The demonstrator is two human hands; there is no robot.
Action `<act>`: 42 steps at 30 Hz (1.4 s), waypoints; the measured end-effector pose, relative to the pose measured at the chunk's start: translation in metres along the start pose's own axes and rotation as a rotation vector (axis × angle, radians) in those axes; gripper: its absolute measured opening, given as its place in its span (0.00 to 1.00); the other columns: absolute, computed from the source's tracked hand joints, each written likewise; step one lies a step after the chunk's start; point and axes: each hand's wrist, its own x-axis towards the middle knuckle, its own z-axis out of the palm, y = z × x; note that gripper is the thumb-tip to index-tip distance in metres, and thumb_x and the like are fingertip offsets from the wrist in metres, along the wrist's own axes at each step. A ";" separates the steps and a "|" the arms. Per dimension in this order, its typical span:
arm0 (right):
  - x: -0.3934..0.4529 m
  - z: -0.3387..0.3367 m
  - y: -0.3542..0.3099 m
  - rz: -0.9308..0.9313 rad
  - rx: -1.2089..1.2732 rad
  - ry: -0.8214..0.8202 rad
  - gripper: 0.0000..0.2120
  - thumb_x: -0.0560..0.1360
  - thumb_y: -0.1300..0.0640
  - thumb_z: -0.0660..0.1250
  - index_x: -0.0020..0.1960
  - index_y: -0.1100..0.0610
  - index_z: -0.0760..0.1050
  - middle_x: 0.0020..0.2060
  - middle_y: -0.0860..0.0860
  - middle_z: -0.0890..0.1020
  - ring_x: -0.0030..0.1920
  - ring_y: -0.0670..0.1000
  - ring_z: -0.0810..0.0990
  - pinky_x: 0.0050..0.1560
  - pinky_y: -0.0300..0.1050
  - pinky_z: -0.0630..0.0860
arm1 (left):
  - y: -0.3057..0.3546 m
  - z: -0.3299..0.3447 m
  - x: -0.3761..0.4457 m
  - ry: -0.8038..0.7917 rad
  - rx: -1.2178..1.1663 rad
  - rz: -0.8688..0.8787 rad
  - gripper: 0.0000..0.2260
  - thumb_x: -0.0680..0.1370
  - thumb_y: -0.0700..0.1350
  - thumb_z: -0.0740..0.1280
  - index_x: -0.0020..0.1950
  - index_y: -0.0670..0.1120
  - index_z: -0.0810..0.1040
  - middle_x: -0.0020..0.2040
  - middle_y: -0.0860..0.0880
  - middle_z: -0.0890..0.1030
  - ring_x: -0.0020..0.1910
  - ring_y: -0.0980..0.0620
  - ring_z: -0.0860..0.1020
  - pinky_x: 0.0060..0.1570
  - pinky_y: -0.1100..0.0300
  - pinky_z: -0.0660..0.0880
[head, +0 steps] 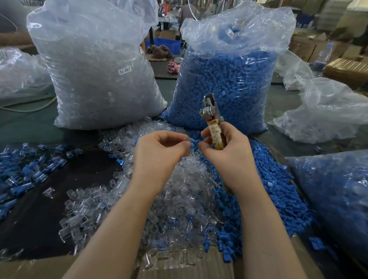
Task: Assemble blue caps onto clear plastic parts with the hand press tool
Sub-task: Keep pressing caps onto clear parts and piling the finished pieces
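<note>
Corrugated cardboard point(182, 273) lies nearest, under a heap of glassy clear plastic parts point(175, 203) with matte blue caps point(272, 186) piled to its right. Above the heap the left hand point(156, 157) curls its fingers, pinching a small piece against the blue cap point(194, 143) nipped by the right hand point(227, 154), which also grips the upright, tape-wrapped hand press tool point(212, 119). Behind stand two crinkled plastic sacks: the clear bag point(97, 70), labelled SJ-017, holds clear parts, and the blue-filled bag point(224, 84) holds caps.
</note>
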 end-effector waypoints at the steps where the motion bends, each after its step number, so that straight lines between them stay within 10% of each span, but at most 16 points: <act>1: 0.000 0.001 0.000 -0.004 -0.018 0.008 0.09 0.72 0.62 0.72 0.45 0.49 0.76 0.34 0.34 0.80 0.36 0.38 0.78 0.38 0.31 0.72 | 0.001 0.001 -0.001 -0.002 0.016 0.010 0.07 0.71 0.39 0.75 0.39 0.51 0.84 0.34 0.50 0.85 0.38 0.51 0.85 0.39 0.59 0.81; 8: -0.002 0.005 -0.003 -0.040 -0.176 0.086 0.06 0.69 0.56 0.70 0.45 0.51 0.75 0.38 0.46 0.82 0.41 0.50 0.81 0.44 0.56 0.79 | 0.003 0.010 -0.006 0.004 0.038 0.053 0.08 0.70 0.38 0.77 0.37 0.50 0.83 0.33 0.51 0.84 0.35 0.56 0.82 0.41 0.59 0.81; 29: -0.002 0.003 -0.009 -0.061 -0.182 0.006 0.07 0.71 0.57 0.70 0.48 0.50 0.76 0.38 0.44 0.82 0.41 0.50 0.80 0.44 0.57 0.78 | -0.003 0.009 -0.002 0.064 0.183 0.207 0.07 0.73 0.44 0.75 0.37 0.51 0.80 0.33 0.54 0.83 0.34 0.58 0.81 0.35 0.69 0.76; 42: -0.005 -0.019 0.005 0.128 -0.097 -0.310 0.05 0.72 0.61 0.69 0.46 0.53 0.78 0.36 0.47 0.81 0.39 0.53 0.78 0.50 0.58 0.77 | 0.001 0.002 0.001 -0.046 -0.148 0.111 0.06 0.77 0.35 0.68 0.42 0.43 0.78 0.35 0.50 0.82 0.34 0.58 0.81 0.38 0.68 0.76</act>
